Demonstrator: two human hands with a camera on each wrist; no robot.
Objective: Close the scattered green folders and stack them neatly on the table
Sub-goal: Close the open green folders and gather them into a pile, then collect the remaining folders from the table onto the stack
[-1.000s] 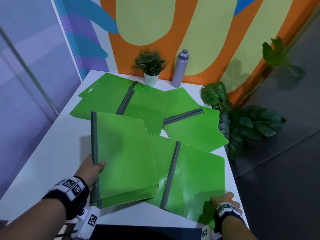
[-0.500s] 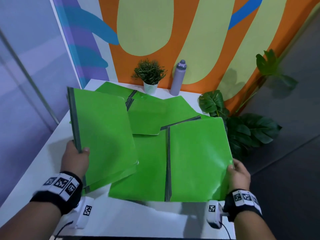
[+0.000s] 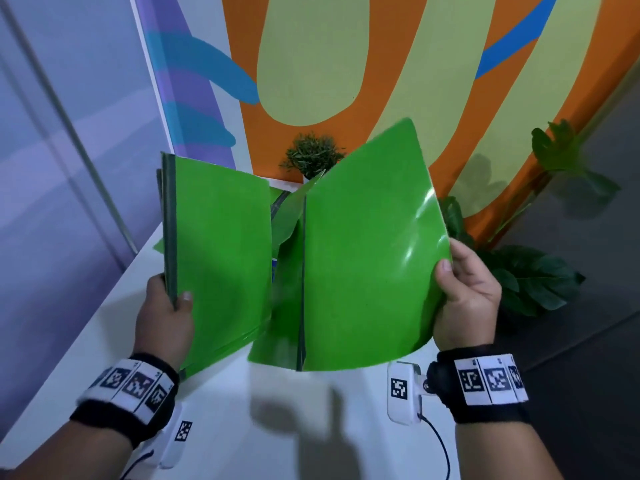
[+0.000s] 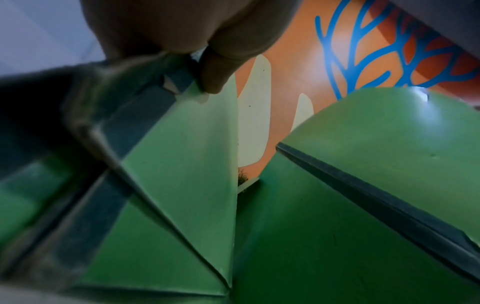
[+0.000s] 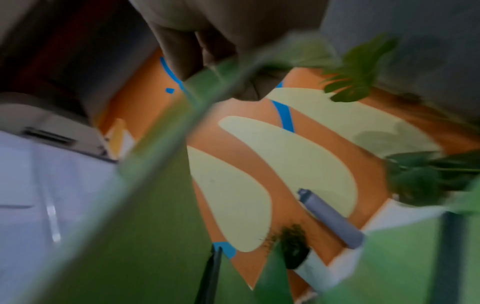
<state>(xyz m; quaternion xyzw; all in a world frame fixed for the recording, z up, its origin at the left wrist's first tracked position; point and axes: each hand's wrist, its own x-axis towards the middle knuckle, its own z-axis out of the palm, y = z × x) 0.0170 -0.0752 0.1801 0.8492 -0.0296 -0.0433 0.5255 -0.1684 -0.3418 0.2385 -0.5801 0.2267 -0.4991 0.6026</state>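
My left hand grips a small stack of closed green folders by the grey spine, holding it nearly upright above the white table. In the left wrist view the thumb presses the closed folders near the spine. My right hand pinches the right edge of an open green folder, lifted off the table with its cover folding leftward around the dark spine. More green folders behind are mostly hidden; one shows in the right wrist view as a green folder on the table.
A small potted plant and a grey bottle stand at the table's far edge against the painted orange wall. Large leafy plants sit off the right side. The near part of the table shows bare white surface.
Both hands have risen. The left stack has tilted up from lying on the table to nearly upright. The right hand lifted the open folder off the table, and its cover is folding leftward.
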